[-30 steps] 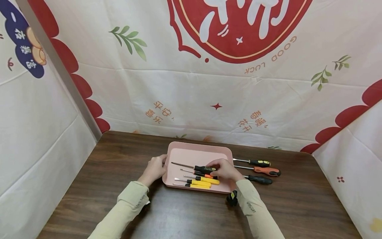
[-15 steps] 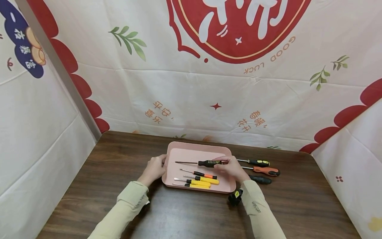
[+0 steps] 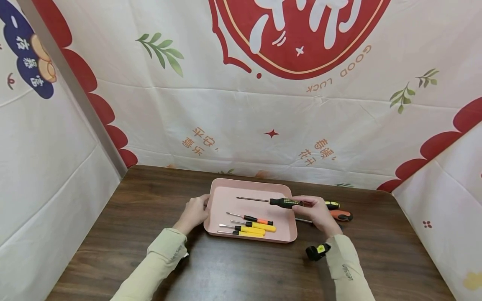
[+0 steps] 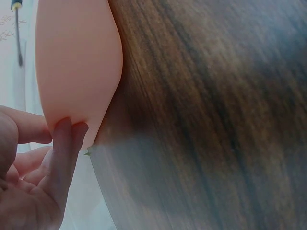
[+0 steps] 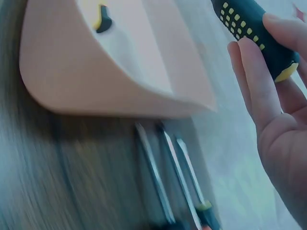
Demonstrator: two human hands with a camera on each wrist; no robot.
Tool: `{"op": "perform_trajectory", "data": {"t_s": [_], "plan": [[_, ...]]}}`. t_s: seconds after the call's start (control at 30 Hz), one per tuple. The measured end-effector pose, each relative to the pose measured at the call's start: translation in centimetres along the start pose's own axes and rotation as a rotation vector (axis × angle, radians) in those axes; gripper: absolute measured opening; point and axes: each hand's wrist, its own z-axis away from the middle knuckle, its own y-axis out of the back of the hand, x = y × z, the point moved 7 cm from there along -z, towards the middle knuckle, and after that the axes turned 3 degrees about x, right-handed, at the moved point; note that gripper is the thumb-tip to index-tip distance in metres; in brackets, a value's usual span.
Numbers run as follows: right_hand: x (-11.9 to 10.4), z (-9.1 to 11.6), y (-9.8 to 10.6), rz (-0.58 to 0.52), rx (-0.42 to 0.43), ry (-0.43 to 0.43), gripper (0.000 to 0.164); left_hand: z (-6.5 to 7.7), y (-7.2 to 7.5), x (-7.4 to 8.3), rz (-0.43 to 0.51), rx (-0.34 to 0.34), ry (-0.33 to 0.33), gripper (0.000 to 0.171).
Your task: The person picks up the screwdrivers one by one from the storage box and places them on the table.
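My left hand (image 3: 194, 215) holds the left wall of a pink tray (image 3: 283, 228); in the left wrist view its fingers and thumb pinch the rim. By the handle end, my right hand (image 3: 315, 210) holds a black screwdriver (image 3: 279, 202) with yellow dots. It is raised over the tray's right side, shaft pointing left. In the right wrist view the thumb and fingers pinch that handle (image 5: 244, 28). Inside the tray lie a black-and-orange screwdriver (image 3: 256, 219) and three yellow-handled screwdrivers (image 3: 265, 226), side by side.
Right of the tray, partly behind my right hand, lie a black-and-yellow screwdriver (image 3: 333, 205), an orange-handled screwdriver (image 3: 342, 215) and one whose shaft (image 3: 304, 220) shows. Beneath everything is a dark wooden table (image 3: 241, 271). A printed cloth (image 3: 241, 108) hangs along its back edge.
My right hand has lifted the black screwdriver from beside the black-and-orange one and carried it up and to the right. The left hand stays at the tray's left wall.
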Motion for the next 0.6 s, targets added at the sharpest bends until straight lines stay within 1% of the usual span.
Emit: {"op": "perform_trajectory", "data": {"t_s": [0.13, 0.33, 0.4, 0.47, 0.57, 0.6], "plan": [[-0.5, 1.4, 2.1, -0.073, -0.006, 0.059, 0.033, 0.0, 0.0, 0.0, -0.001, -0.005, 0.004, 0.045], [-0.6, 3.3, 4.8, -0.195, -0.006, 0.108, 0.031, 0.0, -0.1, -0.1, -0.003, 0.004, -0.003, 0.045], [-0.6, 4.0, 5.8, -0.188, 0.010, 0.131, 0.031, 0.0, -0.1, -0.1, 0.000, 0.007, -0.006, 0.045], [-0.4, 4.7, 6.8, -0.144, 0.042, 0.135, 0.031, 0.0, -0.1, -0.1, 0.000, 0.008, -0.007, 0.044], [0.0, 5.9, 8.1, -0.083, 0.086, 0.118, 0.030, 0.0, -0.1, 0.0, 0.002, 0.006, -0.006, 0.044], [0.3, 6.2, 8.4, -0.100, 0.084, 0.102, 0.030, -0.1, -0.2, 0.0, 0.005, 0.005, -0.005, 0.044]]}}
